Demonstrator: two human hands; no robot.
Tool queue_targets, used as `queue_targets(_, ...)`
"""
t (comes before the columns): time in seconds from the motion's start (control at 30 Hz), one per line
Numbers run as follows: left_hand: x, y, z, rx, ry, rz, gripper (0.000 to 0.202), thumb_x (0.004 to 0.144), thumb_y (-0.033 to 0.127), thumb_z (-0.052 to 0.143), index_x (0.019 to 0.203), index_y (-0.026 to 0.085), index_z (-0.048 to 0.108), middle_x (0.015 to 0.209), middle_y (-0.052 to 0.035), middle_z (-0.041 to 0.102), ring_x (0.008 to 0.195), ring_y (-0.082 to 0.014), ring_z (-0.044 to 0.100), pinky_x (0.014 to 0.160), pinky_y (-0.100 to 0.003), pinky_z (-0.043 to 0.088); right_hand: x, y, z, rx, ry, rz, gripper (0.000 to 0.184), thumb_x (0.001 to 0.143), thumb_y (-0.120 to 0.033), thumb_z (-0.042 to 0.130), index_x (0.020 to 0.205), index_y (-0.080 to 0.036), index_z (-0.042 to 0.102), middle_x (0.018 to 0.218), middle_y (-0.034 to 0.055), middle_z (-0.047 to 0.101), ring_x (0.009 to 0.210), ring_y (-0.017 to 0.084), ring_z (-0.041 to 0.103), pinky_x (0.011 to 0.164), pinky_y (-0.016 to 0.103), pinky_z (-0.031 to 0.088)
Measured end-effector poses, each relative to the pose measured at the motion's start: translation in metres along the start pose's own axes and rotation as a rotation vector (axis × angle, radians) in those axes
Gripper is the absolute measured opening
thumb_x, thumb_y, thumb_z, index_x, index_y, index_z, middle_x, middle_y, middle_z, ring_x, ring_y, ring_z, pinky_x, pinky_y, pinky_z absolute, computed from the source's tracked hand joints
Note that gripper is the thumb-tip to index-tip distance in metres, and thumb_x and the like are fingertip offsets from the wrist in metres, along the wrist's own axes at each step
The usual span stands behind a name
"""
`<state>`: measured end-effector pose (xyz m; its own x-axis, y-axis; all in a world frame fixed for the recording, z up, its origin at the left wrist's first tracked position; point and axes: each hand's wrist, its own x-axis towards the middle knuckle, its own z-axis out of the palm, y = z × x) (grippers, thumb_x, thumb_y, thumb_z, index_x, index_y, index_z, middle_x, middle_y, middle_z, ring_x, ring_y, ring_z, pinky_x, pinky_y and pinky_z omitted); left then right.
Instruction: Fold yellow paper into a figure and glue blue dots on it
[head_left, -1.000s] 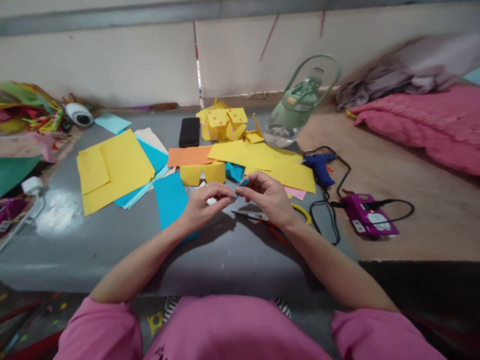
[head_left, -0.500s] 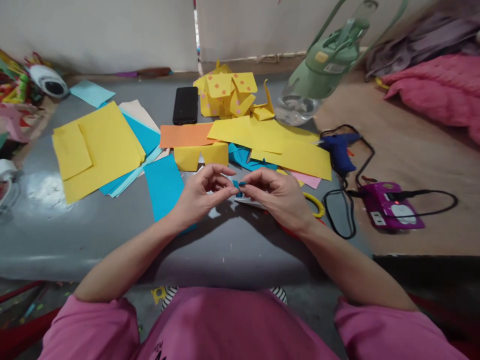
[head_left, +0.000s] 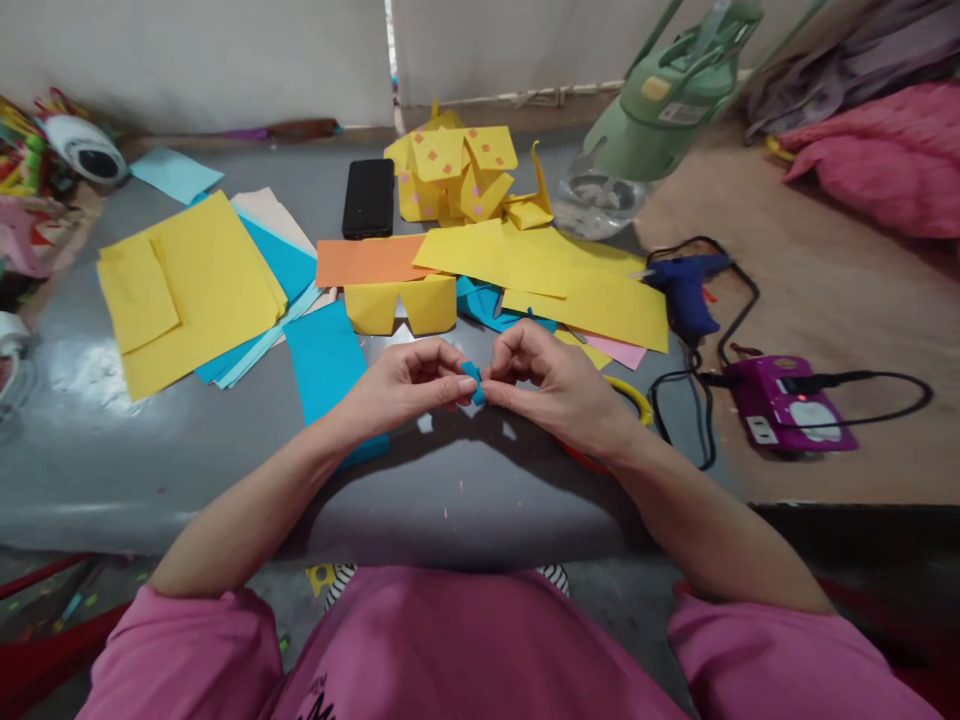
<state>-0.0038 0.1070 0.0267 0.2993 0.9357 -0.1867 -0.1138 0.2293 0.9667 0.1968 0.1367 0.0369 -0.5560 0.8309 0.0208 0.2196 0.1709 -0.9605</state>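
Between my two hands is a small piece of blue paper, bent or folded, above the grey tabletop. My left hand pinches it from the left with thumb and fingers. From the right, the thumb and fingertips of my right hand close on its other edge. Just beyond my hands lie a yellow paper piece with a notch cut in it and a folded blue paper shape. Under my right hand, scissors with a yellow and red handle are partly hidden. A blue sheet lies by my left wrist.
Yellow sheets are stacked at left. Behind are a black phone, an orange strip and a spotted yellow paper model. A green-topped bottle, blue glue gun and purple power box with cords stand right.
The blue piece has turned between my fingertips and now shows a broader face. The white paper seen beneath my hands is no longer visible there. The view has shifted slightly.
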Motion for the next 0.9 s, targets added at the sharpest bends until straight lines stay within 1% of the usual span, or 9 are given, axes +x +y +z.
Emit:
queue_targets(0.07,0.0003,0.0011,0.0005,-0.003,0.009,0.005,0.036,0.067,0.045,0.088,0.076,0.018,0.066,0.066,0.001,0.067,0.063,-0.0123,0.064,0.061,-0.025,0.053,-0.0002,-0.0005,0.0011,0.003,-0.018,-0.024,0.023,0.084,-0.032,0.073,0.086,-0.023,0.052,0.076,-0.0035,0.061,0.068,0.012,0.06,0.063,0.026,0.045)
queue_targets(0.13,0.0007,0.0023,0.0003,-0.012,0.037,0.022,0.035,0.067,0.044,0.087,0.076,0.018,0.066,0.065,0.0016,0.066,0.062,-0.0112,0.062,0.06,-0.025,0.053,-0.0004,-0.0009,0.0026,0.056,-0.027,-0.016,0.02,0.087,-0.035,0.071,0.09,-0.023,0.054,0.079,-0.0025,0.062,0.069,0.012,0.061,0.064,0.026,0.047)
queue_targets(0.23,0.0012,0.0036,-0.0004,-0.015,0.111,0.046,0.034,0.068,0.043,0.086,0.077,0.018,0.065,0.07,0.0018,0.065,0.063,-0.0101,0.06,0.061,-0.024,0.051,-0.0003,-0.0008,0.0049,0.115,-0.024,0.056,0.028,0.088,-0.047,0.07,0.095,-0.022,0.058,0.082,0.0001,0.065,0.07,0.014,0.063,0.062,0.027,0.049)
queue_targets(0.33,0.0014,0.0029,-0.0008,0.013,0.15,0.053,0.032,0.067,0.041,0.086,0.077,0.018,0.066,0.074,0.0013,0.065,0.064,-0.0098,0.057,0.06,-0.024,0.048,0.0004,0.0,0.0064,0.009,-0.01,0.085,0.035,0.085,-0.053,0.073,0.093,-0.02,0.064,0.079,0.0014,0.066,0.066,0.014,0.061,0.058,0.027,0.047)
queue_targets(0.4,0.0017,0.0015,-0.0009,0.01,0.154,0.059,0.03,0.068,0.04,0.086,0.076,0.018,0.066,0.073,0.0012,0.064,0.064,-0.0096,0.055,0.059,-0.024,0.046,0.001,0.0003,0.0067,-0.049,-0.008,0.09,0.034,0.087,-0.052,0.07,0.09,-0.019,0.067,0.074,0.0009,0.066,0.059,0.012,0.058,0.055,0.027,0.046)
queue_targets(0.53,0.0022,-0.0016,-0.0017,-0.059,0.154,0.066,0.029,0.067,0.037,0.087,0.077,0.018,0.067,0.072,0.0021,0.064,0.062,-0.0083,0.054,0.059,-0.022,0.044,0.0014,0.0,0.0068,-0.024,-0.025,0.117,0.034,0.087,-0.052,0.069,0.085,-0.018,0.067,0.069,-0.0006,0.065,0.051,0.01,0.056,0.049,0.025,0.045)
queue_targets(0.6,0.0019,-0.0026,-0.0024,-0.07,0.152,0.062,0.029,0.068,0.036,0.088,0.077,0.018,0.067,0.073,0.0023,0.065,0.063,-0.0075,0.054,0.059,-0.021,0.044,0.0012,-0.0003,0.0071,-0.019,-0.021,0.119,0.033,0.086,-0.051,0.07,0.084,-0.018,0.067,0.068,-0.0008,0.064,0.05,0.01,0.056,0.048,0.024,0.045)
queue_targets(0.77,0.0005,-0.0046,-0.0035,-0.067,0.165,0.052,0.022,0.074,0.034,0.084,0.079,0.018,0.069,0.075,0.0027,0.065,0.062,-0.0059,0.051,0.057,-0.02,0.041,0.0007,-0.0004,0.0078,-0.012,-0.022,0.111,0.03,0.086,-0.047,0.071,0.083,-0.018,0.067,0.068,-0.0013,0.064,0.05,0.009,0.055,0.048,0.023,0.045)
queue_targets(0.9,0.0014,-0.0043,-0.0027,-0.079,0.169,0.05,0.022,0.072,0.032,0.085,0.076,0.018,0.068,0.074,0.0026,0.065,0.063,-0.0065,0.052,0.059,-0.02,0.042,0.0007,0.0011,0.0082,-0.013,-0.018,0.11,0.029,0.086,-0.047,0.072,0.083,-0.018,0.068,0.067,-0.0018,0.063,0.05,0.009,0.055,0.047,0.023,0.044)
